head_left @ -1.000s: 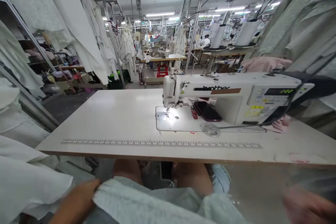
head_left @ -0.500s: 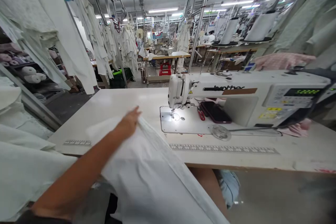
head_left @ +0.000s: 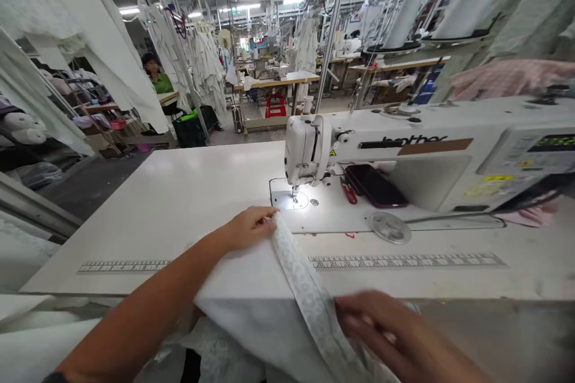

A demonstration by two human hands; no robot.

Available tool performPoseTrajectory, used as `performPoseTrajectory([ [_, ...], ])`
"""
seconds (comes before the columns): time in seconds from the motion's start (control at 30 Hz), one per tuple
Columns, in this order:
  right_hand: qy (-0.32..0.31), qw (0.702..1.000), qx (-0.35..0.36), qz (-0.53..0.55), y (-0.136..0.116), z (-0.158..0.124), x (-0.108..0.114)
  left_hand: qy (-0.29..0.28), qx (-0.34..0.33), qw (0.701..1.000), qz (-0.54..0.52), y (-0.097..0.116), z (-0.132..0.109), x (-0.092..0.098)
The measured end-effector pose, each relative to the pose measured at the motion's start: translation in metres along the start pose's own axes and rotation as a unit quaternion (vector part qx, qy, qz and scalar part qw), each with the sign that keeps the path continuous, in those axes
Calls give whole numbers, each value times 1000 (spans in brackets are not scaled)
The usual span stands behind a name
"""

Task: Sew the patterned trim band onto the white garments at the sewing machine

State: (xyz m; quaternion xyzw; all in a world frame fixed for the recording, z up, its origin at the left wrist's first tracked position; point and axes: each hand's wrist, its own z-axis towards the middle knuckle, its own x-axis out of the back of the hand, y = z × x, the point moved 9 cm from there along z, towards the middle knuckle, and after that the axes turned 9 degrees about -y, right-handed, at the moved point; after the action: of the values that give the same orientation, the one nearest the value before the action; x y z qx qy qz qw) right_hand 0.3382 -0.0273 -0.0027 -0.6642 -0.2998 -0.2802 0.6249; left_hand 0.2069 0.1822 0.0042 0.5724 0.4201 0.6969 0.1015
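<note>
My left hand point(head_left: 252, 227) pinches the top corner of a white fabric piece point(head_left: 251, 275), just in front of the needle area of the sewing machine point(head_left: 309, 149). A patterned folded strip runs along the fabric's right edge, down over the table's front edge towards my lap. Lower on that strip, my right hand point(head_left: 377, 323), slightly blurred, has its fingers closed at the edge. The needle plate point(head_left: 287, 198) is lit, and no fabric lies under the presser foot.
Red-handled thread snips point(head_left: 348, 191) and a dark phone point(head_left: 376, 185) lie on the machine bed. A clear bobbin-like disc point(head_left: 390, 227) sits before them. A printed ruler point(head_left: 404, 261) runs along the table point(head_left: 188, 191). White garments hang at left; a person sits behind them.
My left hand has brought the fabric corner right and nearer to the machine's needle. My right hand has come into view at the fabric's edge. The view has shifted slightly.
</note>
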Motion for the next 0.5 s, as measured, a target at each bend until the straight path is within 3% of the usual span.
performPoseTrajectory([
  [0.13, -4, 999, -3, 54, -18, 70, -13, 16, 9, 999, -39, -9, -3, 2],
  [0.23, -6, 998, -3, 57, -28, 97, -25, 49, -6, 997, -52, -9, -4, 9],
  [0.4, 6, 997, 5, 72, -37, 100, -26, 93, -35, 986, -133, 1, -13, 25],
  [0.5, 18, 993, 39, 111, -48, 85, -21, 27, 0, 992, -127, 22, -32, 28],
])
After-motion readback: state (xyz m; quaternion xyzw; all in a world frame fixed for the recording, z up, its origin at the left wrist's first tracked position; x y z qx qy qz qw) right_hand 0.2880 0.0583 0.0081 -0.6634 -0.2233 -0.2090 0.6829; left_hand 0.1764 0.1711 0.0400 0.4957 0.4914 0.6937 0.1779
